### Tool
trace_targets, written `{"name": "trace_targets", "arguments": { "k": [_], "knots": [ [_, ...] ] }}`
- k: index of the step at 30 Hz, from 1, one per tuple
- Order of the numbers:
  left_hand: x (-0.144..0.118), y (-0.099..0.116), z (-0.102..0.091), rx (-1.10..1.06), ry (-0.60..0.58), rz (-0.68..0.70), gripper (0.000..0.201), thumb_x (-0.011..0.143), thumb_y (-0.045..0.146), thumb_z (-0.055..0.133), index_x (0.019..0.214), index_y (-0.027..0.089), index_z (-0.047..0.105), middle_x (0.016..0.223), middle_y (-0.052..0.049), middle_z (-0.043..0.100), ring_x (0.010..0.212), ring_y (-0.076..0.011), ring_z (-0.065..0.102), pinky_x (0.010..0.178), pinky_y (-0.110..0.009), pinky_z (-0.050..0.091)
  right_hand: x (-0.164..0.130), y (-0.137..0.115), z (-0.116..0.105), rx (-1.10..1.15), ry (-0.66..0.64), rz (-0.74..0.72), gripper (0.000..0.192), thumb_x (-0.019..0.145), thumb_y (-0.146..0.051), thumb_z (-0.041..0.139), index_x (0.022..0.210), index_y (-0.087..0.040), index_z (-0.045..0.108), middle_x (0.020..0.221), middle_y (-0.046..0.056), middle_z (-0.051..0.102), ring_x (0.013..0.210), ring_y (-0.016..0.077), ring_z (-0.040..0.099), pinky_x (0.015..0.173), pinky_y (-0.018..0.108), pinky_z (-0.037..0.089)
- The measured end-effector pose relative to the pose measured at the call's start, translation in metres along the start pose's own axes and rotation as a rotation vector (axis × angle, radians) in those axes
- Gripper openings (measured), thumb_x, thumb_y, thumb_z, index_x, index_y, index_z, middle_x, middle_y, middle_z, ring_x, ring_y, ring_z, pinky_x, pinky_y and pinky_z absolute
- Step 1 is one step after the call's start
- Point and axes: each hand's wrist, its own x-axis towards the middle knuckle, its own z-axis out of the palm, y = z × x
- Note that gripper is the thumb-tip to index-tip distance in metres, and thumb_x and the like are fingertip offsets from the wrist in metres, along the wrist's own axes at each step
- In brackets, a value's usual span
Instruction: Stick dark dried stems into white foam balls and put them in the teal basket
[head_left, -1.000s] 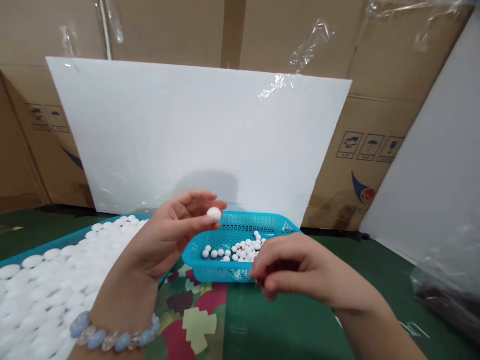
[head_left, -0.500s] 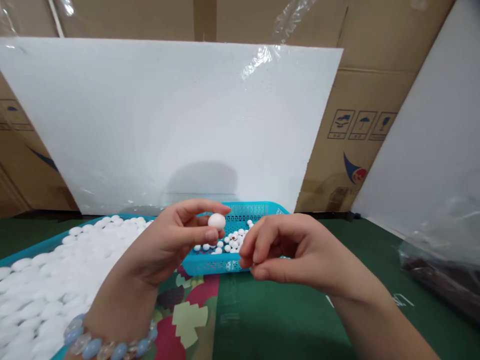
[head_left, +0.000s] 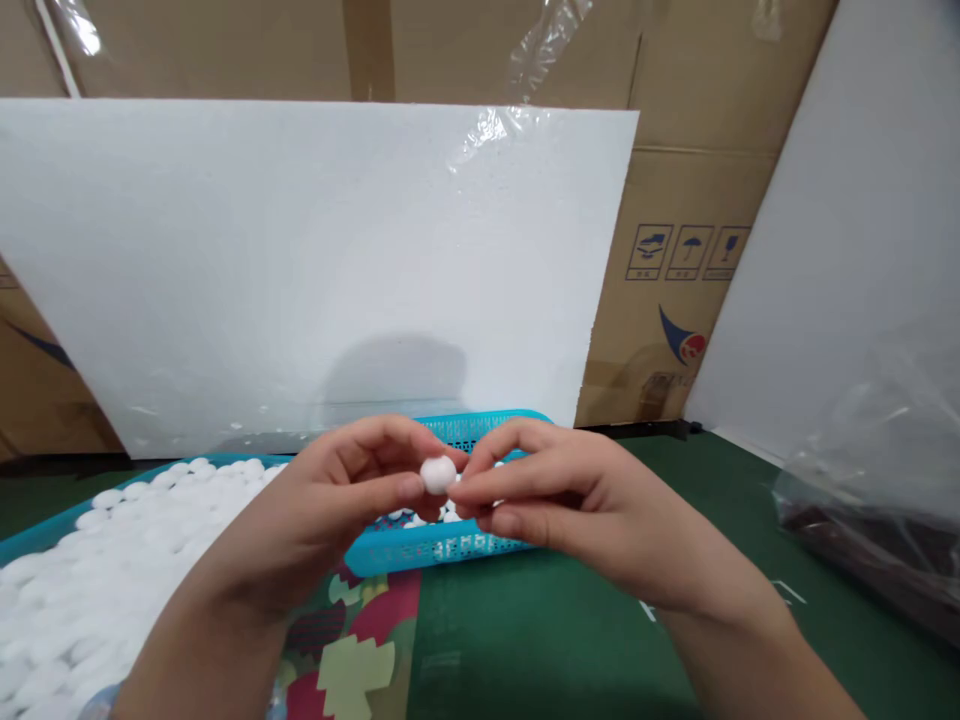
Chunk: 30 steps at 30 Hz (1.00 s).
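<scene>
Between the thumb and fingers of my left hand [head_left: 352, 490] is a small white ball [head_left: 438, 475], held above the near side of a blue plastic basket [head_left: 397, 556]. My right hand [head_left: 570, 490] is closed in a pinch, its index fingertip at the ball's right side. Whatever those right fingers hold is too small or hidden to make out. Behind the hands, more white balls [head_left: 450, 514] lie in the basket, largely covered by my fingers.
A larger blue tray [head_left: 45, 532] full of white balls [head_left: 142, 560] stands on the left. A patterned sheet [head_left: 356, 670] lies on the green table [head_left: 525, 640]. Behind stand a white board [head_left: 337, 260] and cardboard boxes [head_left: 705, 190]. A clear plastic bag [head_left: 870, 480] sits at right.
My right hand has moved left and up, bringing its fingertips to the ball. My left hand still holds the ball, slightly lower in view. The whole view has shifted a little.
</scene>
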Motion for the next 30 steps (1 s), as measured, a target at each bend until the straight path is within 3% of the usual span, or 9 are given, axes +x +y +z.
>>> {"name": "trace_targets", "arguments": {
  "k": [4, 9, 20, 30],
  "knots": [
    [0.002, -0.001, 0.005, -0.068, -0.061, -0.041, 0.016, 0.052, 0.011, 0.059, 0.063, 0.023, 0.059, 0.059, 0.004, 0.059, 0.056, -0.0087, 0.052, 0.049, -0.013, 0.042, -0.004, -0.003, 0.0, 0.067, 0.066, -0.077, 0.027, 0.066, 0.004, 0.043, 0.073, -0.016, 0.06, 0.07, -0.003, 0.046, 0.058, 0.0021, 0.05, 0.055, 0.009, 0.043],
    [0.002, -0.002, 0.009, -0.059, -0.008, -0.041, 0.013, 0.051, 0.013, 0.061, 0.059, 0.023, 0.058, 0.054, 0.006, 0.056, 0.048, -0.0054, 0.048, 0.043, -0.01, 0.038, -0.004, -0.002, 0.001, 0.093, 0.179, -0.154, 0.027, 0.063, 0.004, 0.049, 0.067, -0.02, 0.06, 0.062, -0.006, 0.051, 0.056, 0.0021, 0.052, 0.052, 0.006, 0.044],
    [0.003, -0.005, 0.016, -0.019, 0.005, 0.021, 0.007, 0.057, 0.026, 0.058, 0.065, 0.026, 0.057, 0.058, 0.008, 0.057, 0.053, -0.0047, 0.052, 0.047, -0.008, 0.041, -0.001, -0.001, 0.003, 0.073, 0.161, -0.162, 0.019, 0.066, 0.002, 0.048, 0.064, -0.015, 0.057, 0.064, -0.006, 0.052, 0.06, 0.0008, 0.05, 0.056, 0.004, 0.041],
    [0.006, -0.005, 0.015, -0.056, -0.049, 0.061, 0.003, 0.058, 0.021, 0.058, 0.06, 0.022, 0.057, 0.054, 0.008, 0.055, 0.049, -0.0028, 0.05, 0.042, -0.007, 0.039, -0.003, -0.001, 0.004, 0.208, 0.147, -0.087, 0.018, 0.064, 0.002, 0.049, 0.063, -0.015, 0.058, 0.063, -0.004, 0.049, 0.059, 0.0026, 0.05, 0.055, 0.008, 0.043]
  ]
}}
